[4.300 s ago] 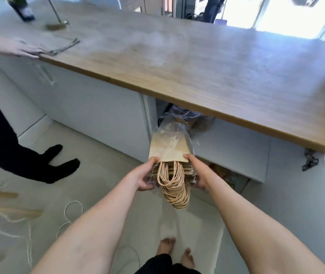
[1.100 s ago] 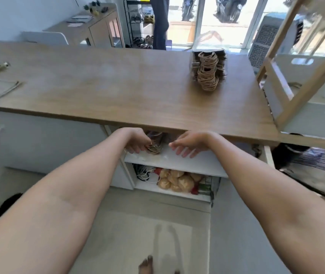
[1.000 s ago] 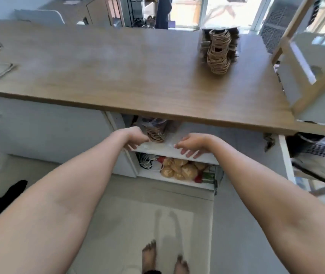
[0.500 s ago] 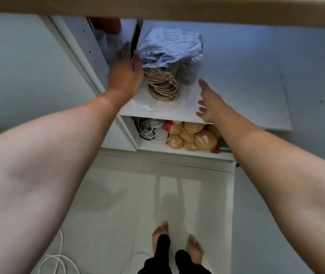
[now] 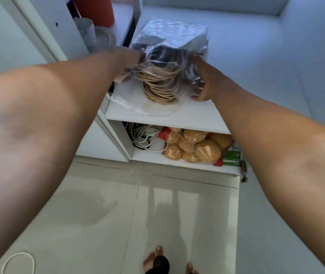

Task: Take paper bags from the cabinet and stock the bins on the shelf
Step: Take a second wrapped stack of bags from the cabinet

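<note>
Both hands on pkg of paper bags [image 5: 169, 54], clear plastic wrap, lying on upper cabinet shelf [image 5: 193, 115] w/ twine handles [image 5: 160, 86] facing out. Left hand [image 5: 127, 65] gripping pkg's left side, fingers curled onto wrap; right hand [image 5: 202, 84] clasping right side, thumb at front. Hands apart, pkg between. Lower shelf: bagged bread rolls [image 5: 193, 147], white cords [image 5: 144, 137], green box [image 5: 231, 156]. Orange container [image 5: 94, 9] & white cup [image 5: 85, 30] in left compartment. Bare feet [image 5: 152, 260] on tile floor.
</note>
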A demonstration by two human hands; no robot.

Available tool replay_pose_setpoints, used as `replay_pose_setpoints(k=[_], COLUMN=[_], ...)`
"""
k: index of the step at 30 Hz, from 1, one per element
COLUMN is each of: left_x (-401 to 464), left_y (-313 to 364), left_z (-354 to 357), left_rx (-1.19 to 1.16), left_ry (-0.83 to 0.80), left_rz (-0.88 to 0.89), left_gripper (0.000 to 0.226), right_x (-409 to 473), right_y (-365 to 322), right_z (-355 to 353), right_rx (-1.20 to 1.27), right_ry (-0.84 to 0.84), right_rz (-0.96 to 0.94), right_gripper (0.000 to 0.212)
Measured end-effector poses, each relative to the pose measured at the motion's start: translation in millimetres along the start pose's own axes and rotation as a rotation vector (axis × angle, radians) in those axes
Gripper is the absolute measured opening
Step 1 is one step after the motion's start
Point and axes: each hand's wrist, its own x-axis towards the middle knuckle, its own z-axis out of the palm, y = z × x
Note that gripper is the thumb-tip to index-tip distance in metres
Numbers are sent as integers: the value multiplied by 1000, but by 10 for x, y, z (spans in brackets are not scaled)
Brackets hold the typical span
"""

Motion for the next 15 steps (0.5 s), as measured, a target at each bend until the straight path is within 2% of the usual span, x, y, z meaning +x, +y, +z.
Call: replay_pose_setpoints(k=[2,5,10,12,15], left_x=[-23,-209,-794,-1033,-1225], left_y=[-46,-66,-231,-344,-566], left_z=[82,210,299,284,242], left_rx=[13,29,-77,-123,-208], left_ry=[-66,-179,-213,-276,-346], left_rz=[-9,-65,-186,-260,-352], left_gripper=[38,36,27,40,58], right_x=[50,-10,-410,-622,-884], right_y=[37,172,434,542,680], right_z=[-30,-147,-358,-439,-500], right_rx=[1,20,66,109,151], right_ry=[49,92,12,-38,-21], right_rz=[21,88,184,244,309], right_gripper=[74,70,47,36,32])
